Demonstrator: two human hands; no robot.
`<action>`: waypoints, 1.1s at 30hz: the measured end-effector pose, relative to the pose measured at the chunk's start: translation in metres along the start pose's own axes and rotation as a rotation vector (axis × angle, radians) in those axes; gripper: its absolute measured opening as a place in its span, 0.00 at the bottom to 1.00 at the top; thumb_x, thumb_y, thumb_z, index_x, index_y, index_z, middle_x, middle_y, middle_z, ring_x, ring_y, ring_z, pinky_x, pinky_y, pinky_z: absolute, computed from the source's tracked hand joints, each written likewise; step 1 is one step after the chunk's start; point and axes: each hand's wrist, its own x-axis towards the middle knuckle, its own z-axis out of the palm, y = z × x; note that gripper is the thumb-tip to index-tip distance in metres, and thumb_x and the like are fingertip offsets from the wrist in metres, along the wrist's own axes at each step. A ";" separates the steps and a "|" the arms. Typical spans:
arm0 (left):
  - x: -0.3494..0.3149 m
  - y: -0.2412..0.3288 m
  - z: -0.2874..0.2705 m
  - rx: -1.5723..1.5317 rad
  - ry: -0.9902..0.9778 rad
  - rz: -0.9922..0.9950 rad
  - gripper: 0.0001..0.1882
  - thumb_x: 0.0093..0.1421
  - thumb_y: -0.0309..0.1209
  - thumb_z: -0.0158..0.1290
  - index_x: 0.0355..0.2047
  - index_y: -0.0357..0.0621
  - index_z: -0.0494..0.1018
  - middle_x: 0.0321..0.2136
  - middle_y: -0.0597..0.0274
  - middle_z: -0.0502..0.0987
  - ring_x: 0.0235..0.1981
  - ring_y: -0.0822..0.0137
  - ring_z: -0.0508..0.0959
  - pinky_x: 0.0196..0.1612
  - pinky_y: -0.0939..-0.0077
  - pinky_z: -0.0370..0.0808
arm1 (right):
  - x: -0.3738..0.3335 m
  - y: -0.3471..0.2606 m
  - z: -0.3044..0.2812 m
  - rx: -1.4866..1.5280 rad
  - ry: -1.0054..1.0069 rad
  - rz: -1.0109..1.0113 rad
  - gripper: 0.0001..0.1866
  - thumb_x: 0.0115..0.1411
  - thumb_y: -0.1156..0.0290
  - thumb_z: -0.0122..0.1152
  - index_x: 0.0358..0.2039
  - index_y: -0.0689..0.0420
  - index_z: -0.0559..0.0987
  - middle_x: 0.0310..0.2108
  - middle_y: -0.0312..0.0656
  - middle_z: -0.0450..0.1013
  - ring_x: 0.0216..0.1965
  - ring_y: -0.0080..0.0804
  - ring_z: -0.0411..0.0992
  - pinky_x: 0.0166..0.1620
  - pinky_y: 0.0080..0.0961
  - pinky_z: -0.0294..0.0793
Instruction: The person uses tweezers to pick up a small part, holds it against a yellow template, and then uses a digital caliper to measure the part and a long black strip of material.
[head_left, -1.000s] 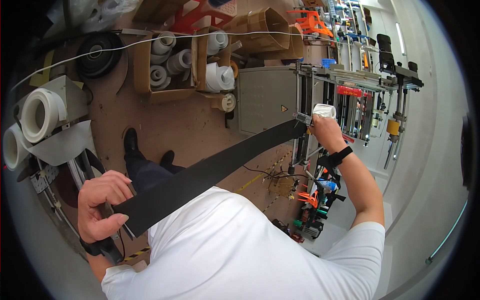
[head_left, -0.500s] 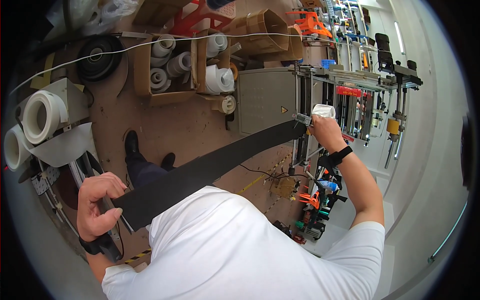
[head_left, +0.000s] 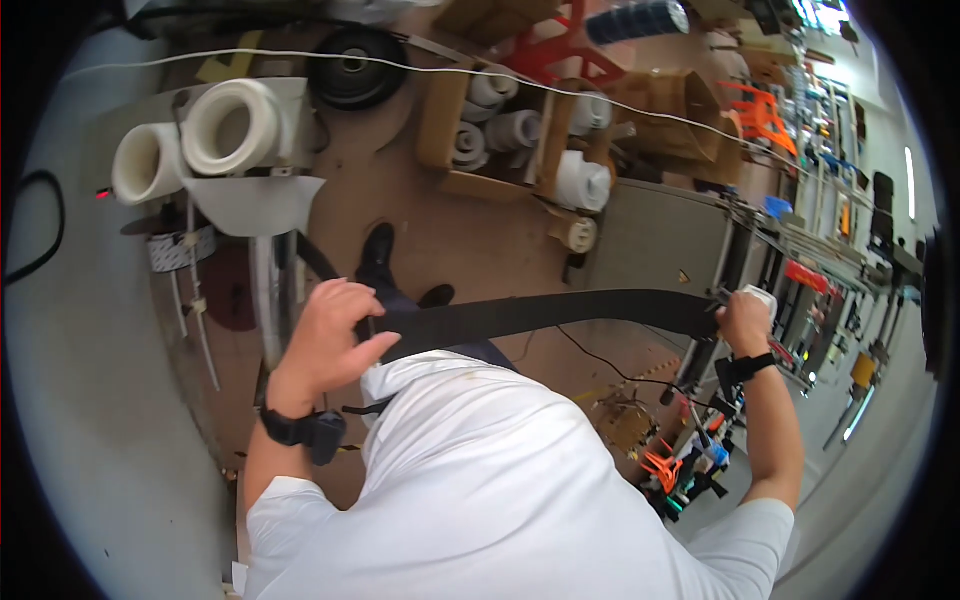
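A long black strip (head_left: 560, 308) stretches in front of my body between my two hands, bowing slightly upward. My left hand (head_left: 330, 340) pinches its left end, the thumb pointing along the edge. My right hand (head_left: 745, 325) is closed round the other end. A small white thing (head_left: 764, 296) shows at the far side of that fist; its kind cannot be made out here. The right fingers are partly hidden, and the picture is a little blurred there. Both wrists wear black bands.
White rolls (head_left: 232, 126) sit on a stand at the left. Cardboard boxes (head_left: 485, 186) holding more white rolls stand on the floor ahead, near a black reel (head_left: 356, 68). A grey cabinet (head_left: 650, 235) and metal machinery are at the right. A white cable (head_left: 440, 70) crosses the view.
The view has turned, so the surroundings have shifted right. The strip, slanted before, now lies nearly level. A caliper seen at the right hand before no longer shows clearly.
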 end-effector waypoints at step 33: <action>-0.009 0.115 0.087 0.239 0.349 -0.210 0.09 0.43 0.23 0.60 0.24 0.37 0.71 0.31 0.53 0.75 0.43 0.49 0.79 0.43 0.63 0.78 | 0.062 -0.366 -0.164 0.968 0.396 -1.516 0.19 0.55 0.70 0.62 0.45 0.64 0.71 0.34 0.53 0.77 0.37 0.52 0.77 0.41 0.42 0.77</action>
